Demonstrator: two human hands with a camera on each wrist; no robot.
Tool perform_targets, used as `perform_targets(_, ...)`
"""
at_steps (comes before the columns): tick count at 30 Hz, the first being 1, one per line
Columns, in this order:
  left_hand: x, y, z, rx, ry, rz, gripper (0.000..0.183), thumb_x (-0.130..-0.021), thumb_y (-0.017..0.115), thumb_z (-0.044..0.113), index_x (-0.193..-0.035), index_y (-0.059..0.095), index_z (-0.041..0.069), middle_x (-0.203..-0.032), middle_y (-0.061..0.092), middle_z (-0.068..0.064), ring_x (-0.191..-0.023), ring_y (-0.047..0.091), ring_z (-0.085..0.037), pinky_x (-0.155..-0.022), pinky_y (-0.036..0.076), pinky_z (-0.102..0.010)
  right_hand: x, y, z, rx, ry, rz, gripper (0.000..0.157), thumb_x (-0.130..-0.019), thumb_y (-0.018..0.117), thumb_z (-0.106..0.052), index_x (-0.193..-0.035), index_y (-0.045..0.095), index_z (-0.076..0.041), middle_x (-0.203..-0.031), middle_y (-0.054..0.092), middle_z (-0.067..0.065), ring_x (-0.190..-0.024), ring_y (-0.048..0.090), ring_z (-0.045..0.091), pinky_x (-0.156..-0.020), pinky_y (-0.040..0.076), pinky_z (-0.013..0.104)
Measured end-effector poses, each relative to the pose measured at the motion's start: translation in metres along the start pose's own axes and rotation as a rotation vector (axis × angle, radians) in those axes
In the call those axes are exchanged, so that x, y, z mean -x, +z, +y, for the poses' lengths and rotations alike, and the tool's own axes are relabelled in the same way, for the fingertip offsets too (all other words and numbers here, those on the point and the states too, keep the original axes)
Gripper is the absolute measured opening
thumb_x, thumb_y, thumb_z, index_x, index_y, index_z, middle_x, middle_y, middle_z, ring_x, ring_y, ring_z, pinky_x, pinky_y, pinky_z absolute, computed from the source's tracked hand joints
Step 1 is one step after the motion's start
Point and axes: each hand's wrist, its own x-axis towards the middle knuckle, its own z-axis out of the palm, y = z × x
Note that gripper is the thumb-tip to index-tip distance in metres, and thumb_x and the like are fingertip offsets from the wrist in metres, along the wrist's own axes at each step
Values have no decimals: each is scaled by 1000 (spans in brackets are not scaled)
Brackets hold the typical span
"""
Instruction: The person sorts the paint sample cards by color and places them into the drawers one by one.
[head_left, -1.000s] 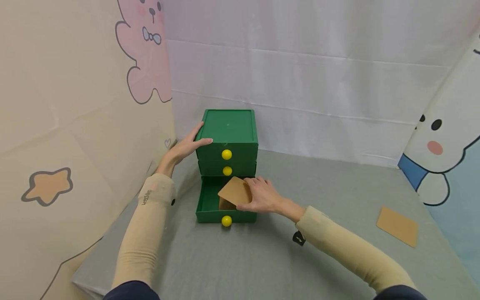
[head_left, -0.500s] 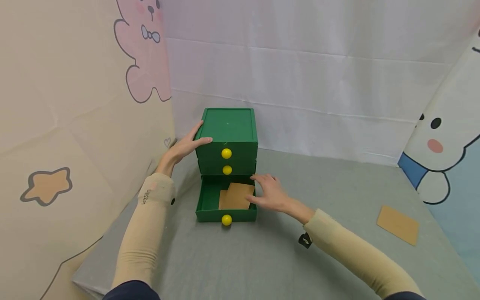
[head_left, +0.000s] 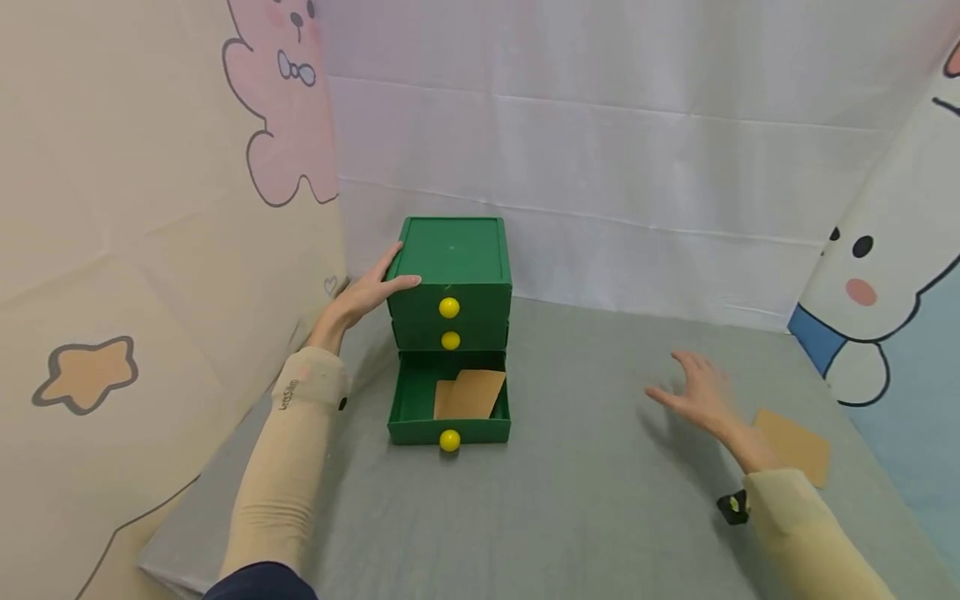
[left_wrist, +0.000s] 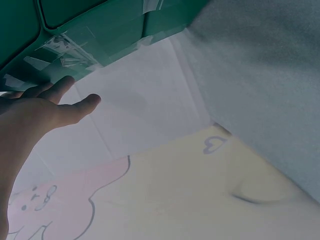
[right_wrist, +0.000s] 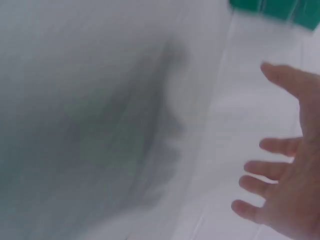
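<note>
A green drawer cabinet with yellow ball knobs stands on the table in the head view. Its bottom drawer is pulled out, and tan cards lie in it, overlapping. My left hand rests against the cabinet's left side, the thumb reaching over the top front edge. The left wrist view shows its fairly straight fingers at the taped green side. My right hand hovers over the table on the right with fingers apart, holding nothing. Another tan card lies just beyond that wrist, partly covered by the arm.
A grey cloth covers the table. Behind it hangs a white curtain. A cream printed sheet closes off the left side, and a sheet with a white cartoon animal borders the right.
My right hand has let go of a tan card, which dropped into the open drawer, and has swung right toward the card on the table. My left hand keeps its place.
</note>
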Motion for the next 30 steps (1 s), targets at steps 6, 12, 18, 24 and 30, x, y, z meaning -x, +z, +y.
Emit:
perform_targets(6,-1,-1,-4,9,2,2,87,-96,53,41,-157,-7,23,-164,-12,-2,-152,-8,-30,-119,6,-62,31,-26,77,41,192,-239,102,-79,72,-54,-143,28,12,-140,30,43,-125,26,62,-92,21,78)
perform_targets(12,-1,0,-2,6,1,-3,87,-96,53,42,-157,-7,24,-164,-12,-1,-152,-8,-29,-119,6,-62,53,-48,128,62,212,-371,109,-72,80,-45,-140,24,19,-134,29,48,-118,30,62,-91,28,78)
perform_targets(18,-1,-1,0,3,-3,0,86,-96,52,42,-156,-7,25,-164,-12,-1,-152,-8,-29,-119,6,-62,60,-60,146,60,244,-499,115,-70,82,-45,-137,19,23,-129,29,49,-113,35,61,-92,34,73)
perform_targets(24,-2,0,1,2,1,-3,87,-96,53,42,-157,-7,24,-164,-12,-2,-152,-8,-29,-119,5,-61,63,-63,150,24,301,-564,117,-73,78,-52,-139,13,20,-129,29,51,-111,38,60,-89,37,72)
perform_targets(30,-2,0,-1,-3,-4,-5,87,-96,52,42,-157,-7,24,-164,-12,-2,-152,-8,-30,-119,5,-62,67,-61,148,36,293,-522,110,-72,79,-53,-137,23,17,-129,36,46,-110,41,59,-87,40,70)
